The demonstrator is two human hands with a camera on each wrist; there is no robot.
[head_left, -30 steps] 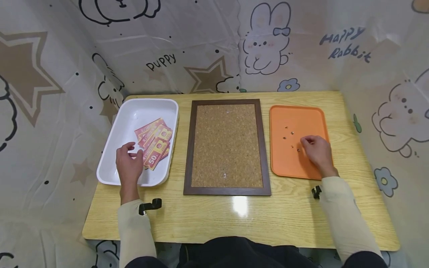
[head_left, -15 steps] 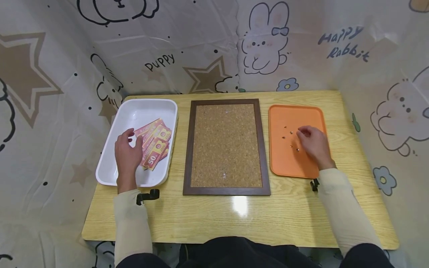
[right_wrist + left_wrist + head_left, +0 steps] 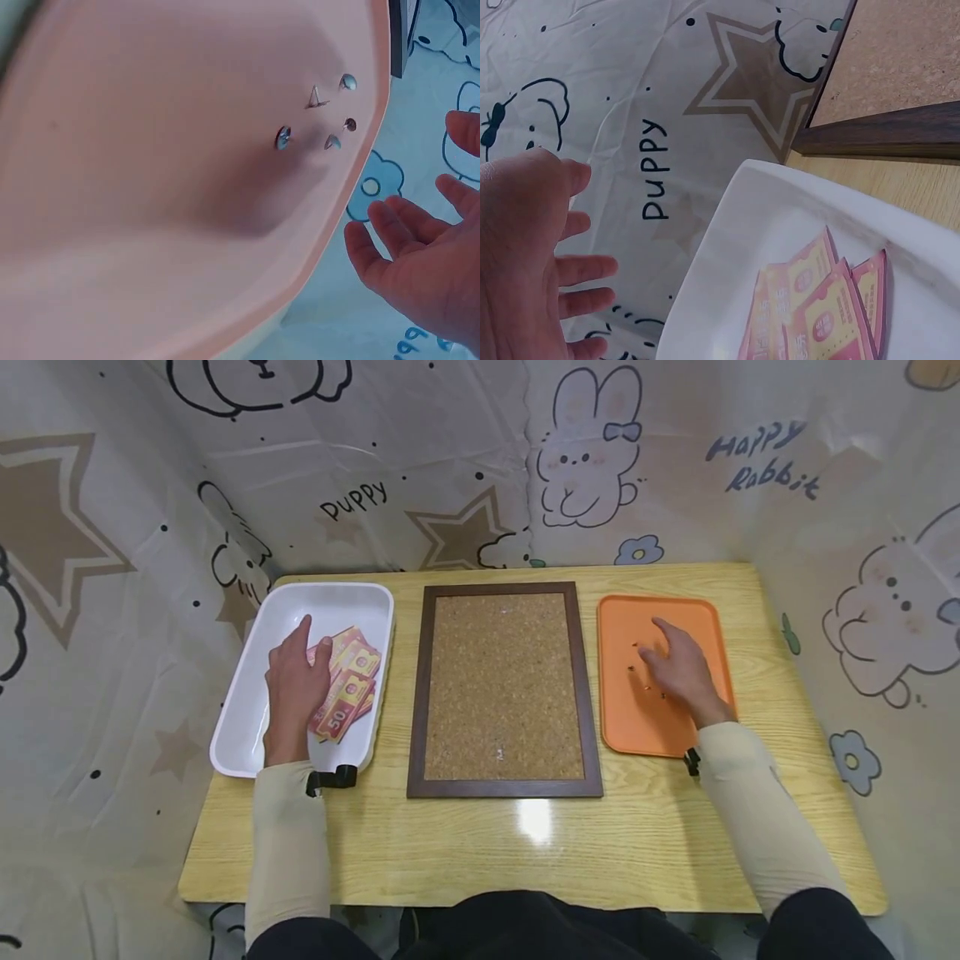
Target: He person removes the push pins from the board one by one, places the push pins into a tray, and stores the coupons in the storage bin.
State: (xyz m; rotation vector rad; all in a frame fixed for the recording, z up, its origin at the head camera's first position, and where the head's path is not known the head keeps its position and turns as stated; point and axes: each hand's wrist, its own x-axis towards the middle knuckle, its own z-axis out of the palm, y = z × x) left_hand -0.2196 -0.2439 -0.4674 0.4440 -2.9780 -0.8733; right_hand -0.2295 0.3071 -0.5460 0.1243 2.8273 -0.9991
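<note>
Over the white tub [image 3: 238,727] my left hand [image 3: 294,685] hovers with fingers extended and thumb apart, holding nothing. To the right of that hand, a fanned pile of red and yellow paper coupons [image 3: 345,697], one marked 50, lies in the tub. My right hand [image 3: 681,672] is above the orange tray [image 3: 622,731], thumb and fingers spread and nothing in them. Several metal thumbtacks [image 3: 283,138] are scattered on that tray in the right wrist view, one with its point up. The right hand partly covers the tray in the head view.
Between the tub and the tray lies a cork board [image 3: 504,685] in a dark brown frame, with a small pale mark near its top and another near its bottom. All stand on a wooden table [image 3: 450,852]. Printed cloth walls [image 3: 450,460] close in the back and sides.
Both hands have opened out from a looser, bent-finger pose. The left hand has reached a little farther forward over the tub; the right has shifted forward and left over the tray.
</note>
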